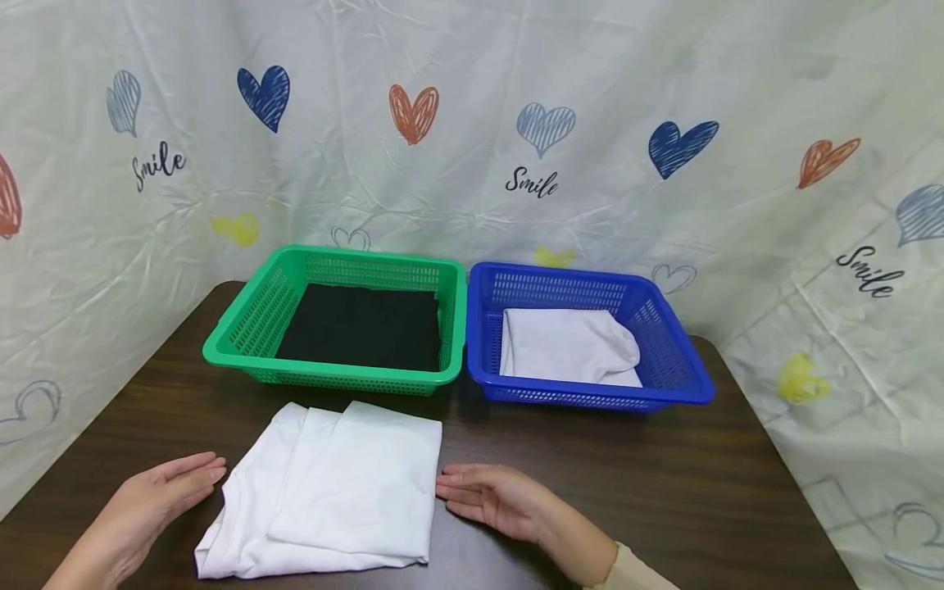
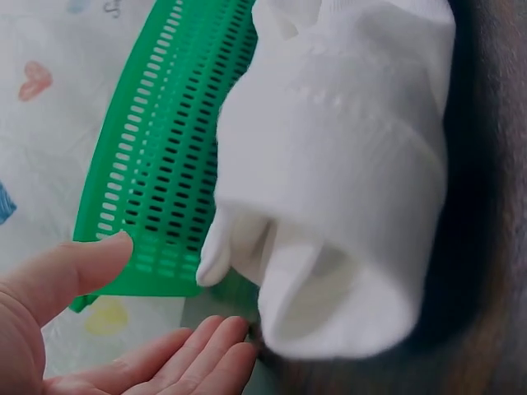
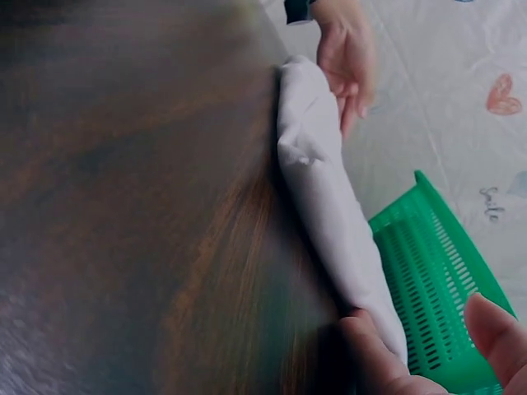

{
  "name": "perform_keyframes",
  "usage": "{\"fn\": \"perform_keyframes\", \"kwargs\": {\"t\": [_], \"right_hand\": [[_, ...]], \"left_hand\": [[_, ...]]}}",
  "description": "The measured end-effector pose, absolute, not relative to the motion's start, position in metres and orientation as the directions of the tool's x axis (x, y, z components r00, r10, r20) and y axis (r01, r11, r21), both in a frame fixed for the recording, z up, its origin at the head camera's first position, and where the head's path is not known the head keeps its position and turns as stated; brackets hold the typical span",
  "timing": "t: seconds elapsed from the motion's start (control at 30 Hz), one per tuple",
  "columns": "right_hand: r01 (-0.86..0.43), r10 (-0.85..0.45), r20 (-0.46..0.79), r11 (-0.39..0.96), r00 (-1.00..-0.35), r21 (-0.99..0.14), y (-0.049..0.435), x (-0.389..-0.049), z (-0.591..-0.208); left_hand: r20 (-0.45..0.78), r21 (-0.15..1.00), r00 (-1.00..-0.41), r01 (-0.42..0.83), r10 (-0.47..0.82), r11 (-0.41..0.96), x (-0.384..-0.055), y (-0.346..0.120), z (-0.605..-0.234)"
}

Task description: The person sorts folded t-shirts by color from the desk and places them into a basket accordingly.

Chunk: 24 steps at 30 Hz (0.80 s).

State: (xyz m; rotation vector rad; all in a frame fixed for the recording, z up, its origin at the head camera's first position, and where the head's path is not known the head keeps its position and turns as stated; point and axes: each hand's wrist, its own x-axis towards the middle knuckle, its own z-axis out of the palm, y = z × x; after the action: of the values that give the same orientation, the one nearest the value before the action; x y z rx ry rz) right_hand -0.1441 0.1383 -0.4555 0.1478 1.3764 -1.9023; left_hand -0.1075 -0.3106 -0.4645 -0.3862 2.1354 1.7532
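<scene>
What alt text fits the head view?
Left hand and right hand flank folded white cloth on a dark brown table. Behind, a green rectangular plastic basket holds black cloth; beside it, a blue plastic basket holds white fabric.

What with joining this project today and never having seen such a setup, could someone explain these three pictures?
There is no machine: a person works with bare hands. The widest picture comes from a camera on the head, looking forward and down; the other two come from cameras on the left and right wrists. On the brown table a folded white cloth lies between the left hand and the right hand. Beyond it stand a green basket with black cloth inside and a blue basket with another white cloth. Neither hand holds anything; the right one is at the nearest cloth's edge, though whether it touches is unclear.
</scene>
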Motion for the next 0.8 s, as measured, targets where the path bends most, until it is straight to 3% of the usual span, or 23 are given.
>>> {"fn": "perform_keyframes", "kwargs": {"t": [0.13,0.47,0.8], "right_hand": [[0.651,-0.517,-0.507,-0.137,-0.69,-0.746,0.139,-0.148,-0.456],[0.642,-0.515,-0.496,-0.148,-0.699,-0.752,0.13,-0.151,-0.458],[0.637,-0.528,-0.483,-0.151,-0.699,-0.756,0.118,-0.153,-0.462]], "left_hand": [[-0.447,0.88,-0.895,-0.436,0.016,0.191,-0.111,-0.306,-0.467],[-0.466,0.837,-0.885,-0.443,-0.005,0.322,-0.118,-0.294,-0.466],[-0.486,0.847,-0.874,-0.472,-0.006,0.244,-0.124,-0.295,-0.474]]}}
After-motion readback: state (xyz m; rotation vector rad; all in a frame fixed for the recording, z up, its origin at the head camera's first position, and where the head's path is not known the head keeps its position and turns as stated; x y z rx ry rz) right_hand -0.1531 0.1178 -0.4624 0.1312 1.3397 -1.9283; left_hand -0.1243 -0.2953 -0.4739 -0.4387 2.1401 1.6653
